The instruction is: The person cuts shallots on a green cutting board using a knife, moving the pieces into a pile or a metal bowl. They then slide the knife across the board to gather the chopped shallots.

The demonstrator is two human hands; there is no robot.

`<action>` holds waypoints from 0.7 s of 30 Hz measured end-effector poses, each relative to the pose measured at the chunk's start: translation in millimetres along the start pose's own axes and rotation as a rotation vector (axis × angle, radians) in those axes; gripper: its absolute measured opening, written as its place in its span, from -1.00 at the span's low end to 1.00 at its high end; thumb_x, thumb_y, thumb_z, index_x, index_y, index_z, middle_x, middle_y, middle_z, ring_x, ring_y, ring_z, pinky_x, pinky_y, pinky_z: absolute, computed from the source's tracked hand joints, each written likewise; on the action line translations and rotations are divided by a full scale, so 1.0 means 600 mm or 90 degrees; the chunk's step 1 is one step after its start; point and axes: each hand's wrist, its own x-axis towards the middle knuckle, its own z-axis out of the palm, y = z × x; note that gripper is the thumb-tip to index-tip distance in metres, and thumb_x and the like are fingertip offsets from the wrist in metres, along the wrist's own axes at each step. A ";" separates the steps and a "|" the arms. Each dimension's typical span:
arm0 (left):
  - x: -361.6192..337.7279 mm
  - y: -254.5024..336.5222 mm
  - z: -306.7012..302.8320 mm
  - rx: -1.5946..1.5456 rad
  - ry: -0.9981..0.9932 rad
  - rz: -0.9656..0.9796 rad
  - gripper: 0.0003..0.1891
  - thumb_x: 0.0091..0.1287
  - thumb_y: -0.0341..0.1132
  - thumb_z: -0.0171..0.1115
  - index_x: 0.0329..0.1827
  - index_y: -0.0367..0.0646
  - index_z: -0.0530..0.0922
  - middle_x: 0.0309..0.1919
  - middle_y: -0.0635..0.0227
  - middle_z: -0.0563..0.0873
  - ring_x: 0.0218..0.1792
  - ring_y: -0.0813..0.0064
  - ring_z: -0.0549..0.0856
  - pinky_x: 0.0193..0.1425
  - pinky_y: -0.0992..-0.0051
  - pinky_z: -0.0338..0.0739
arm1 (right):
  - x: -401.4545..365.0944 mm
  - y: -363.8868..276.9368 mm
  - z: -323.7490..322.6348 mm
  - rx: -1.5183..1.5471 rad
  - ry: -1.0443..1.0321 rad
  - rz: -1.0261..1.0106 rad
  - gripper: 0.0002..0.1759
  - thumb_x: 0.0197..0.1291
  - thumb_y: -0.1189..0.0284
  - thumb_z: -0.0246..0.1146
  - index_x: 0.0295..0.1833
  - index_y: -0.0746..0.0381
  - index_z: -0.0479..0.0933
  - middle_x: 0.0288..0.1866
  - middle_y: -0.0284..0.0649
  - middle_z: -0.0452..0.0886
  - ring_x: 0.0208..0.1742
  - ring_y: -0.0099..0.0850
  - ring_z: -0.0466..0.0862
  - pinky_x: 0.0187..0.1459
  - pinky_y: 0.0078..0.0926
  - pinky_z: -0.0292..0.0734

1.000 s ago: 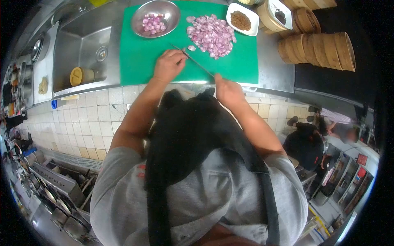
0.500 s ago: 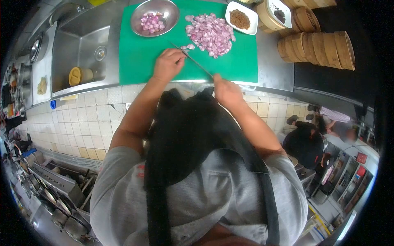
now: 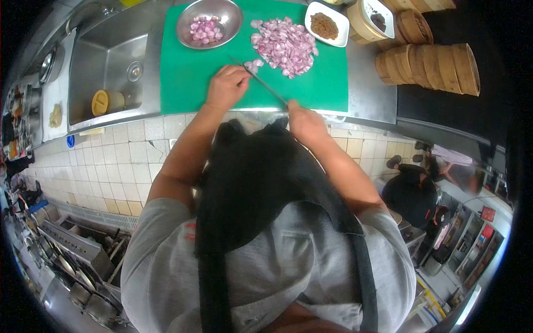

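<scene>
My right hand (image 3: 305,123) is clamped round the handle of the knife (image 3: 261,82) at the near edge of the green cutting board (image 3: 189,77). The blade runs away to the far left. My left hand (image 3: 226,86) is curled, its fingers drawn together and pressed down against the blade's left side. I cannot tell what they pin, as it is hidden beneath them. A few fresh slices (image 3: 252,65) lie just beyond the blade, near the big pile of sliced shallot (image 3: 284,45).

My knuckles sit very close to the edge. If a fingertip creeps out, or a small wet piece rolls under them, I think the blade could nick me. A hard sweep could also scatter slices towards the metal bowl (image 3: 209,12).
</scene>
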 end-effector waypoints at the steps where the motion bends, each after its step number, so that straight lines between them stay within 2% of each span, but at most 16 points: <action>1: 0.000 0.000 0.001 -0.001 0.001 0.001 -0.88 0.20 -0.50 0.49 -0.25 -0.09 0.78 -0.15 0.34 0.86 -0.13 0.18 0.82 -0.03 0.25 0.77 | 0.001 0.002 0.000 -0.001 0.003 -0.009 -0.68 0.51 0.50 -0.03 0.27 0.23 0.47 0.01 0.23 0.79 0.09 0.21 0.80 0.12 0.20 0.67; 6: -0.001 -0.001 -0.001 0.003 0.001 0.003 -0.88 0.20 -0.50 0.48 -0.24 -0.08 0.78 -0.15 0.34 0.86 -0.13 0.18 0.81 -0.04 0.25 0.78 | -0.007 -0.006 -0.019 0.004 0.018 -0.014 -0.71 0.51 0.50 -0.04 0.22 0.24 0.48 -0.03 0.22 0.79 0.06 0.22 0.80 0.10 0.20 0.67; 9: -0.002 0.000 -0.001 0.002 0.001 -0.001 -0.88 0.19 -0.51 0.49 -0.24 -0.09 0.78 -0.15 0.34 0.86 -0.13 0.18 0.81 -0.03 0.25 0.78 | -0.022 -0.020 -0.041 0.015 0.028 -0.032 -0.79 0.49 0.55 0.02 0.14 0.32 0.45 -0.07 0.24 0.79 0.03 0.25 0.79 0.05 0.22 0.65; 15: -0.002 -0.003 -0.001 -0.002 -0.008 0.002 -0.87 0.19 -0.52 0.50 -0.24 -0.09 0.78 -0.15 0.33 0.86 -0.12 0.19 0.81 -0.01 0.25 0.78 | -0.017 -0.016 -0.029 0.044 0.011 -0.010 -0.80 0.50 0.53 0.02 0.13 0.33 0.45 -0.10 0.30 0.78 0.03 0.28 0.78 0.06 0.25 0.63; 18: -0.002 -0.003 0.000 -0.004 -0.007 0.002 -0.87 0.20 -0.51 0.49 -0.24 -0.09 0.78 -0.14 0.33 0.86 -0.12 0.19 0.82 -0.01 0.25 0.78 | 0.009 -0.001 0.012 0.024 -0.015 -0.011 -0.69 0.53 0.50 -0.05 0.26 0.27 0.46 0.00 0.26 0.79 0.06 0.23 0.80 0.09 0.22 0.67; 21: 0.000 -0.002 -0.003 0.007 -0.010 0.009 -0.88 0.20 -0.51 0.49 -0.25 -0.09 0.78 -0.14 0.32 0.86 -0.11 0.20 0.82 -0.01 0.26 0.78 | 0.018 0.004 0.000 0.030 -0.052 -0.006 -0.69 0.53 0.49 -0.03 0.26 0.27 0.46 0.01 0.26 0.79 0.10 0.22 0.79 0.14 0.21 0.66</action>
